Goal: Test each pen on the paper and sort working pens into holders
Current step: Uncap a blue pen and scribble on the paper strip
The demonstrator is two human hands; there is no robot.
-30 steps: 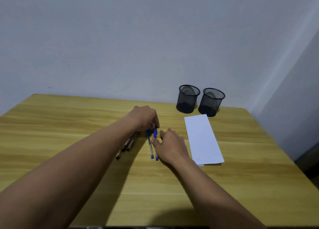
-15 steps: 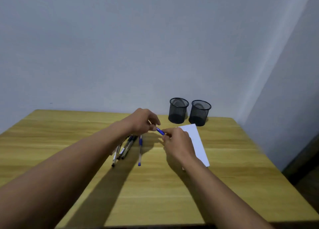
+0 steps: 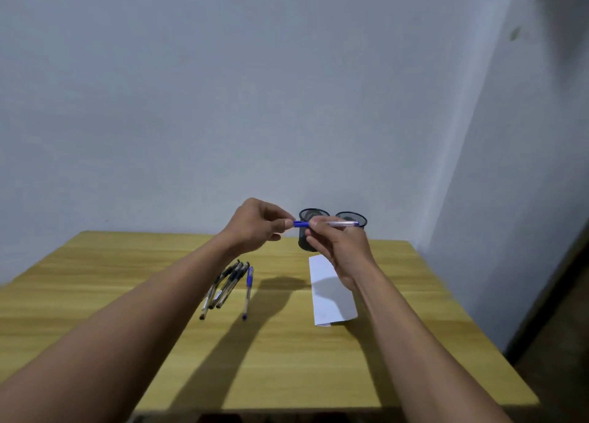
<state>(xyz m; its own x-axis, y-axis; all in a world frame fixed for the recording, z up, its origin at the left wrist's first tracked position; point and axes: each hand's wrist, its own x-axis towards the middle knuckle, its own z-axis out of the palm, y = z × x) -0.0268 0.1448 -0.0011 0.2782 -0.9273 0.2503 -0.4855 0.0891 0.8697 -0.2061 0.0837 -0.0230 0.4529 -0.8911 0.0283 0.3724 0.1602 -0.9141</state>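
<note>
Bench [image 3: 95, 279]: in service, carrying all stock below and beyond my hands. Paper [image 3: 331, 304]: lies flat under my right wrist, and I can make out no test marks on it. Left holder [image 3: 305, 242] stands just beyond the gap between my hands and right holder [image 3: 350, 215] stands behind my right fingertips. Both look empty through the mesh, so I judge that nothing is sorted yet. Left hand [image 3: 258, 226]: raised, thumb and forefinger pinching the blue cap end of the held pen. Right hand [image 3: 341, 247]: raised, fingers curled round that pen's clear barrel. Dark pens [image 3: 224, 284]: a loose bundle on the bench below my left wrist, awaiting test. Blue pen [image 3: 247, 292]: lies alone just right of that bundle, below the gap between my hands, long axis running roughly away from me. Held pen [image 3: 338, 223]: in the air between both hands and in front of the holder rims. Its long axis is level and runs left to right, with the cap end toward my left hand and the far end passing my right fingers. Assessment: the task is at an early stage, uncapping looks to be the step in hand, and every pen remains to be tested.
</note>
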